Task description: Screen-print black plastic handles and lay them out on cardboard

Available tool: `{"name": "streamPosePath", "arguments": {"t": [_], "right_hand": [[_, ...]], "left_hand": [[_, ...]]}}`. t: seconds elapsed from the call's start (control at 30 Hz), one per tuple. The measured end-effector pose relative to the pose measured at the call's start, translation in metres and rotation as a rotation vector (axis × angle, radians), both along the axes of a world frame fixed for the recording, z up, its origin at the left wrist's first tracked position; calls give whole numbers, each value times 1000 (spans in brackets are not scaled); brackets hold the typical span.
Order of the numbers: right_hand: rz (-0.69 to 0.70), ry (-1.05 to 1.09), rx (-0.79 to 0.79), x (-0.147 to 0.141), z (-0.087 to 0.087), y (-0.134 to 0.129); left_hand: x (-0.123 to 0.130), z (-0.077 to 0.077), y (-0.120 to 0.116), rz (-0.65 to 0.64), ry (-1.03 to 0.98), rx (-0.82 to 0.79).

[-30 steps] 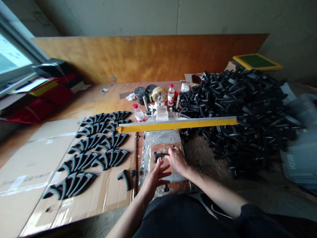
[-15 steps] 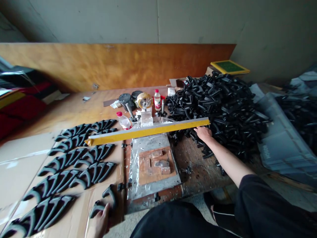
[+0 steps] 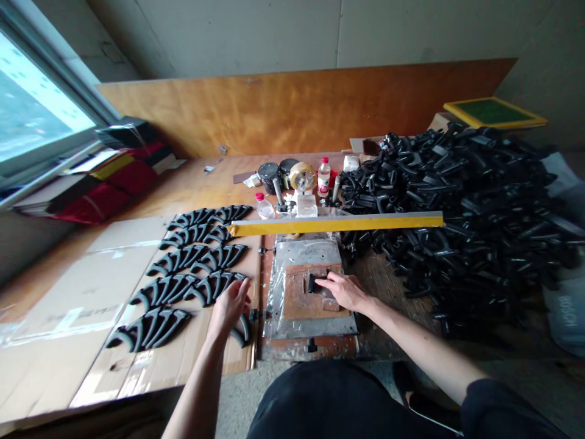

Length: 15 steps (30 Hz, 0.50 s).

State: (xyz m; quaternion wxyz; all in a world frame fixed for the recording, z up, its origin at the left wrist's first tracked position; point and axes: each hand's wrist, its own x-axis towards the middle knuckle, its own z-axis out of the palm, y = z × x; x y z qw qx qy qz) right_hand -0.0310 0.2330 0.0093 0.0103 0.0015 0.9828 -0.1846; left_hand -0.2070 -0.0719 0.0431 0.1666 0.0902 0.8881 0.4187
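The right hand [image 3: 345,291] has moved from the heaped black parts [image 3: 457,225] to the wooden board [image 3: 297,308] near the table's front edge, so the bare board now carries a black handle [image 3: 311,283]. Its grip grasps the handle's right part, leaving the left end showing. The left hand [image 3: 231,305], shifted up the cardboard's [image 3: 219,360] right edge, has half-curled fingers; whether they hold anything I cannot tell.

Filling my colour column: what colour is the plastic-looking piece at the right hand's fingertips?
Black; the plastic-looking piece shows best in the head view.
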Motion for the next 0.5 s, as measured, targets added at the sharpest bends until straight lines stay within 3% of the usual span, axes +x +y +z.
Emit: {"name": "streamPosePath", "arguments": {"t": [0.13, 0.23, 0.33, 0.43, 0.5], "right_hand": [[102, -39, 168, -19, 9, -17], [109, 29, 169, -27, 9, -18], [161, 104, 115, -33, 0, -33], [254, 78, -9, -29, -10, -45], [211, 65, -124, -16, -10, -37]], "left_hand": [[-7, 74, 69, -96, 81, 449], [0, 113, 98, -196, 21, 744], [8, 122, 107, -244, -57, 881], [19, 110, 98, -160, -62, 857], [29, 96, 84, -93, -90, 810]]}}
